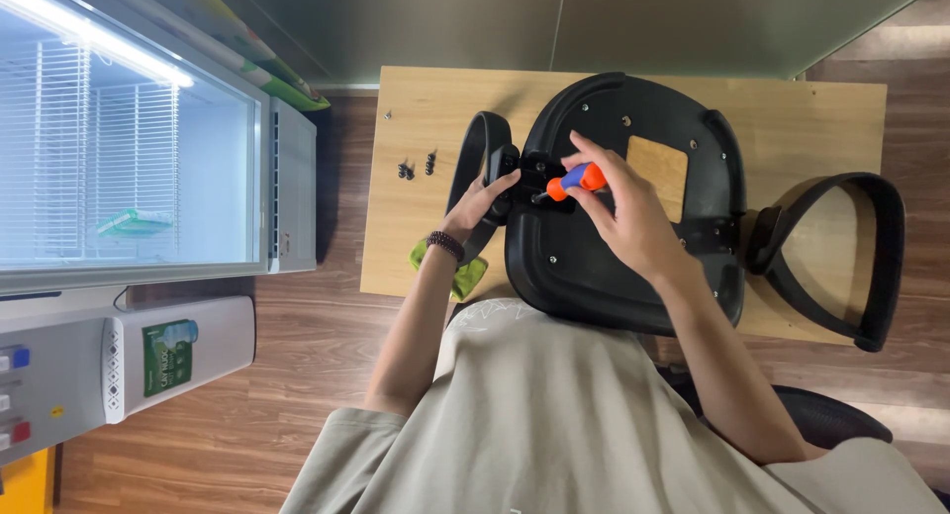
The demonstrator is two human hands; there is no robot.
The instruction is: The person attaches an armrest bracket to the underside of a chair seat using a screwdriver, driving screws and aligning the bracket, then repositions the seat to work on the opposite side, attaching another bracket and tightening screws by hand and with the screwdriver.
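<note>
Two bare hands work on a big black plastic chair seat (633, 267) that lies upside down on a flat light wooden table (416, 237). Nearest the camera is the person's own body in a pale grey shirt (554, 425), just below the seat.

The right hand (618, 212) sits over the left part of the seat. It is closed around a small screwdriver with an orange and blue handle (577, 181). The tip of the screwdriver points at the left edge of the seat, where a black bracket is.

The left hand (482, 199) is just left of the seat. It is wrapped around the black curved plastic armrest (475, 168) and holds it against the seat's left edge. A dark bead bracelet (446, 244) is on that wrist. A green cloth (460, 272) peeks out under the wrist, just left of the seat.

A second black curved armrest (851, 262) is fixed on the seat's right side.

A few small dark screws (416, 166) lie on the table, further left of the seat, past the held armrest.

A light wooden square patch (657, 168) shows in the middle of the seat, near its far end.

Well to the left of the seat stands a white chest freezer with a glass lid (139, 148).
</note>
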